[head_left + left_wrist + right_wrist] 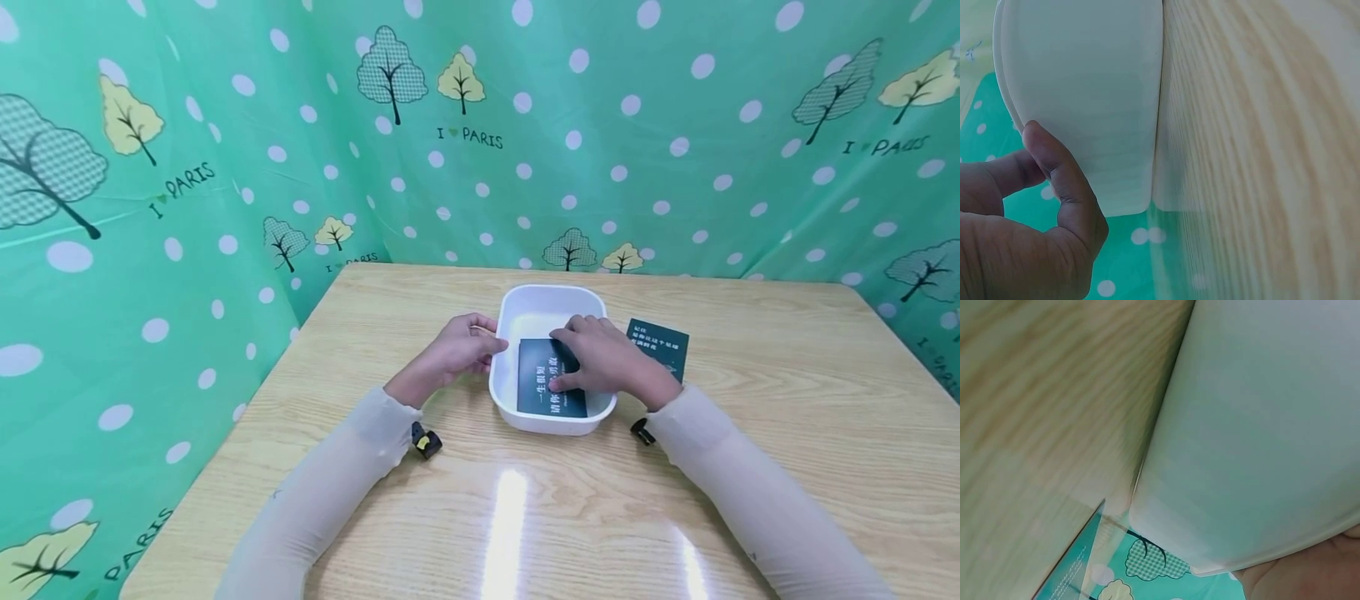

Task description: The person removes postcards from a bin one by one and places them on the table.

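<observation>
A white plastic basin (552, 425) stands on the table, its side wall filling much of both wrist views. My left hand (461, 350) pinches its left rim; in the left wrist view the thumb (1063, 165) lies on the near side. Inside the basin is a dark green card (530, 392) with white Chinese writing. My right hand (603, 358) reaches over the right rim and holds that card by its right part, thumb on its face; the other fingertips are partly hidden. A second dark green card (666, 340) lies right of the basin, partly behind the right wrist.
The wooden table (787, 400) runs out to both sides of the basin. Small black strap ends (426, 442) hang by the left wrist and show at the right one. A green dotted curtain (630, 150) closes off the back and left.
</observation>
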{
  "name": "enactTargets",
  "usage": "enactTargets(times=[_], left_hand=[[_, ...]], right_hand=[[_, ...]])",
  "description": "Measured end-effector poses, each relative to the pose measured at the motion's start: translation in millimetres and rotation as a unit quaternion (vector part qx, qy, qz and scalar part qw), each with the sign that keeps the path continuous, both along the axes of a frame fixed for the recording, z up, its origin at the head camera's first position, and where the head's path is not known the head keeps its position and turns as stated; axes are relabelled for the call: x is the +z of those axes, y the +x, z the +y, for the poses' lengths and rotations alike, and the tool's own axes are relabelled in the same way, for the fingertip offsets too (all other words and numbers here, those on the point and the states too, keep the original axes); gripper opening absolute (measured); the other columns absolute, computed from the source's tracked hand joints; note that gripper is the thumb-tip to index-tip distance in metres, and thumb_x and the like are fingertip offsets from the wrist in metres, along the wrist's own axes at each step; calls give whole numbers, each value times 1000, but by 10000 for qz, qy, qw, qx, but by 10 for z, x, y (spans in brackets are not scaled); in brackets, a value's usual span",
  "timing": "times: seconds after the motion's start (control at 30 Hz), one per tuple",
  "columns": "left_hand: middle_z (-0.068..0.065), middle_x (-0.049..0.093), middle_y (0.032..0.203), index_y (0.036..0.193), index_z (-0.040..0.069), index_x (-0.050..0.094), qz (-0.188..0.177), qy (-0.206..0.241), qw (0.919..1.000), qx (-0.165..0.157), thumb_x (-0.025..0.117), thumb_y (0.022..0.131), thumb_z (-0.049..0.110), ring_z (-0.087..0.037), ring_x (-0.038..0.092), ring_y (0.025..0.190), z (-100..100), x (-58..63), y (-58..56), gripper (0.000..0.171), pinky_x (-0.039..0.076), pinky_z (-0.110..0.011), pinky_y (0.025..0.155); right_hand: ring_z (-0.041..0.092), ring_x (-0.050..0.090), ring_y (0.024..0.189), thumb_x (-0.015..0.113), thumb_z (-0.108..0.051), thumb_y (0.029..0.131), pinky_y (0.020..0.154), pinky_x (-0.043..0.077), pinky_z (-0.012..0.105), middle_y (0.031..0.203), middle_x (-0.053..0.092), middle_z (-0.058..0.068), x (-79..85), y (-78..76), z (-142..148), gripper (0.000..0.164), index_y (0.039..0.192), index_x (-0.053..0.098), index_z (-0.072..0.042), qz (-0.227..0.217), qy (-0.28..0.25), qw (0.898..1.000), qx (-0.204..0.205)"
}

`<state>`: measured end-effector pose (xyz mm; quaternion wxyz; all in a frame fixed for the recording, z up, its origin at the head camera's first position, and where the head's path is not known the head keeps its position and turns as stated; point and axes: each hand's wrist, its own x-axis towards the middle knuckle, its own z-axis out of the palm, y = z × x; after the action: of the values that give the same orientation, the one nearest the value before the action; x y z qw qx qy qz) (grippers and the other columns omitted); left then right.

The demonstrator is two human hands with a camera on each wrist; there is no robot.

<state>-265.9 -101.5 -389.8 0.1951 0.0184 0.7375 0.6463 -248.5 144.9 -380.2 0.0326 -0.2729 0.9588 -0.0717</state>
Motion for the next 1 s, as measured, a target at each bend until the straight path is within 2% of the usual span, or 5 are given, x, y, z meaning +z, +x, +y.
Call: enactTargets(times=[0.23,0.4,0.7,0.83,1.0], left_hand=[[-13,64,90,119,1,49,11,30,10000,8,69,87,2,-17,58,63,7,6,14,37,51,-29,57],[-14,65,93,118,1,49,-6,31,10000,41,69,87,2,-18,60,64,7,11,14,37,52,-28,56],[-12,64,92,118,2,49,-105,14,9999,97,69,87,2,-18,60,64,-6,-1,21,37,52,-29,57],[-17,64,96,119,2,49,-128,-32,9999,83,69,87,2,-19,58,65,-2,5,18,38,52,-29,58],[-21,63,101,121,2,49,-98,-82,9999,53,69,88,3,-19,57,65,7,16,4,39,52,-29,58]], right_hand=[[25,43,105,76,-58,75,92,43,44,126,48,11,26,2,3,86,142,49,-11,-76,-322,9994,-68],[25,48,108,76,-57,76,95,44,46,125,52,11,62,-2,-2,87,142,47,-8,-112,-388,9992,-35],[24,53,102,79,-47,78,90,49,44,119,54,12,117,14,-22,82,140,45,-6,-27,-674,9977,-27],[24,54,104,78,-38,82,90,50,44,120,54,11,152,25,-21,72,138,47,-6,178,-914,9957,-18],[21,56,99,67,-18,94,87,52,40,114,57,9,230,44,6,39,127,53,-4,325,-1566,9871,-11]])
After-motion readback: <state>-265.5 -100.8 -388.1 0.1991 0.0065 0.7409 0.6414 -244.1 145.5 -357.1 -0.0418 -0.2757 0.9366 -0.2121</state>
